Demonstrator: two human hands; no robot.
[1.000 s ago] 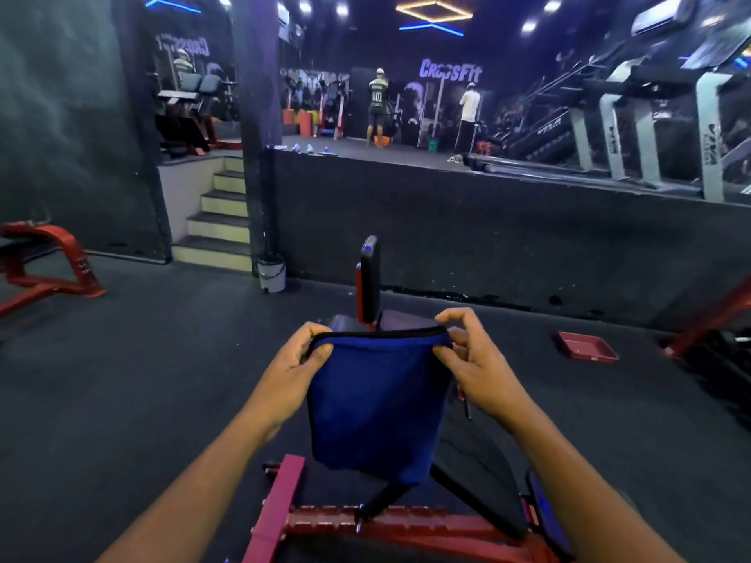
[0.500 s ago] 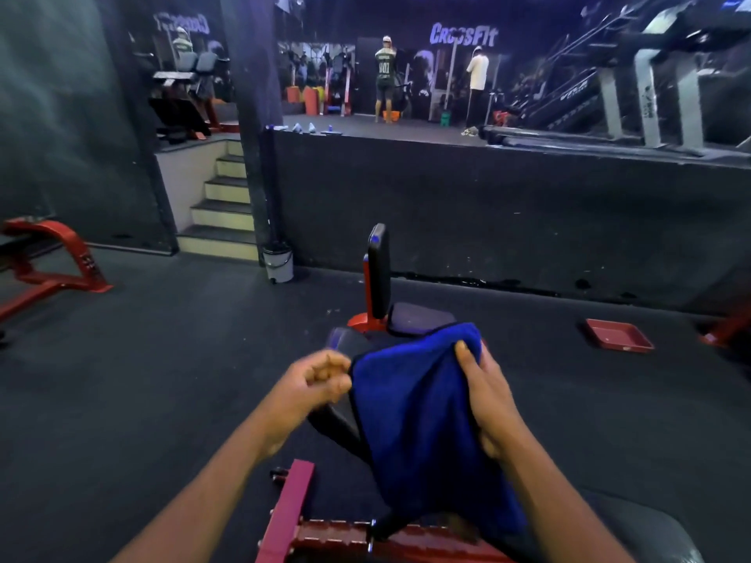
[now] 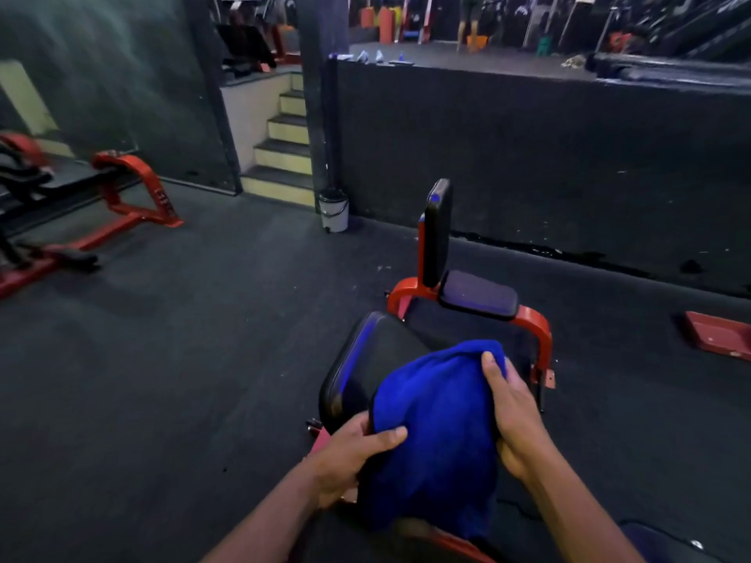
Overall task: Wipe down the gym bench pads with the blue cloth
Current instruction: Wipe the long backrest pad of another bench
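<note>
The blue cloth [image 3: 439, 424] hangs bunched between both hands, low in the middle of the view, over a black bench pad [image 3: 365, 359] on a red frame. My left hand [image 3: 353, 457] pinches the cloth's left edge with thumb on top. My right hand [image 3: 512, 412] grips its right side, fingers curled over the top fold. Beyond the cloth stand a small flat black pad [image 3: 479, 294] and an upright black pad [image 3: 437, 233] on the red frame [image 3: 540, 331]. The near pad's lower part is hidden by the cloth.
Dark rubber floor lies all around. A red and black bench [image 3: 81, 205] stands at the left. A small white bucket [image 3: 333, 211] sits by the stairs [image 3: 284, 148]. A red tray [image 3: 719, 335] lies on the floor at the right. A black raised platform wall [image 3: 528, 156] runs behind.
The view has tilted down and moved closer to the bench. My left hand has taken hold of the cloth's left edge again, and the cloth has dropped lower over the near pad.
</note>
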